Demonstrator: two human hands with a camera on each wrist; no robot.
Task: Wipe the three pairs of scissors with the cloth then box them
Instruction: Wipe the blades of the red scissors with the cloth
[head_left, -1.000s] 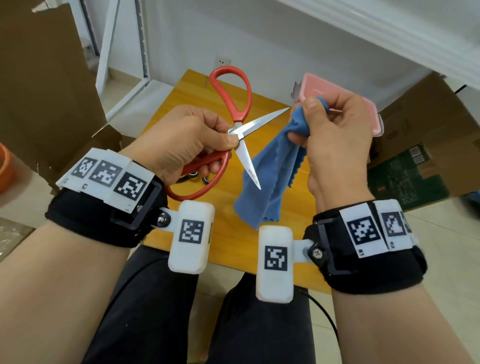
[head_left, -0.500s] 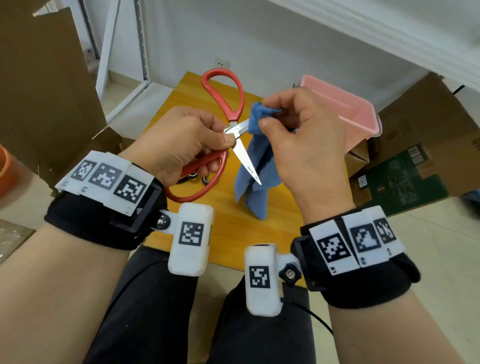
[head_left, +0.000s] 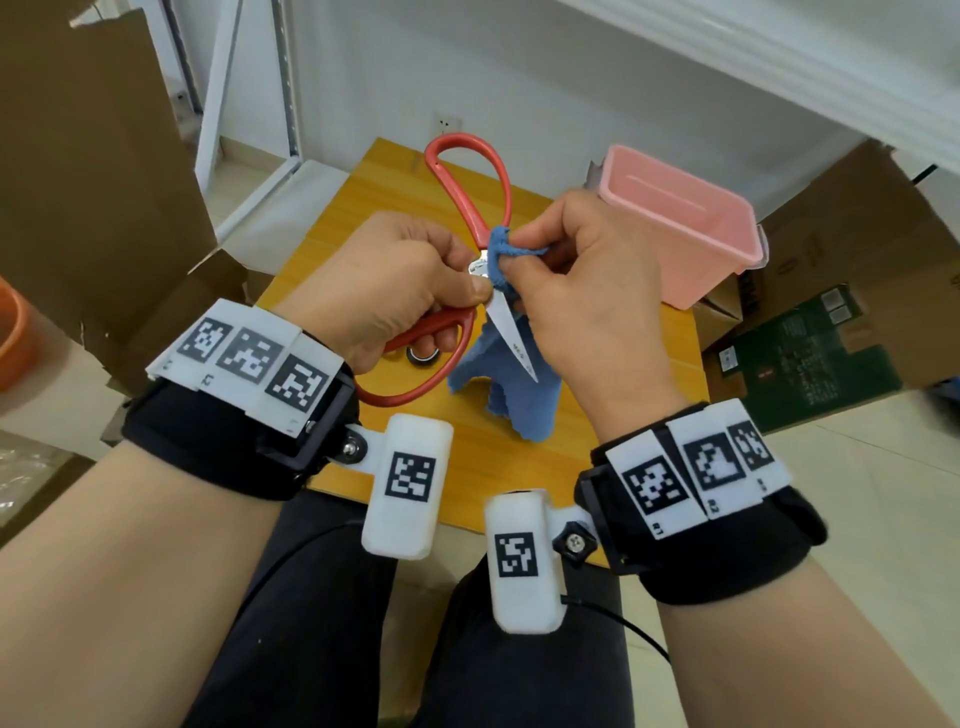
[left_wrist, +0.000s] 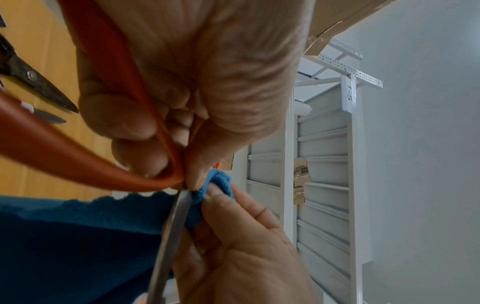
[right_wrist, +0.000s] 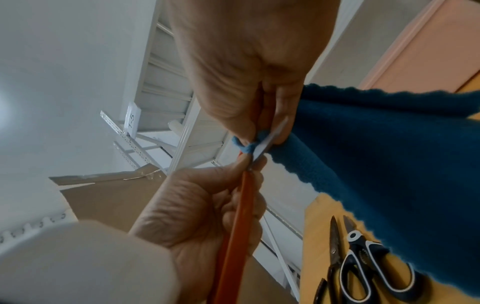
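Observation:
My left hand grips the red-handled scissors by one handle loop and the pivot, blades spread apart. One bare blade points down toward me. My right hand pinches the blue cloth around the other blade right at the pivot, and the rest of the cloth hangs down to the table. The left wrist view shows the cloth folded over the blade by my right thumb. Two more pairs of scissors, dark and black-and-white handled, lie on the wooden table. The pink box stands open at the table's far right.
Cardboard boxes stand on the floor to the right, and a large cardboard sheet leans at the left. A small dark ring-shaped object lies on the table under my left hand. White shelving stands behind.
My right hand has slid the cloth along the blade from its tip inward to the pivot. The scissors' handles have tipped slightly further away; the left hand's grip is unchanged.

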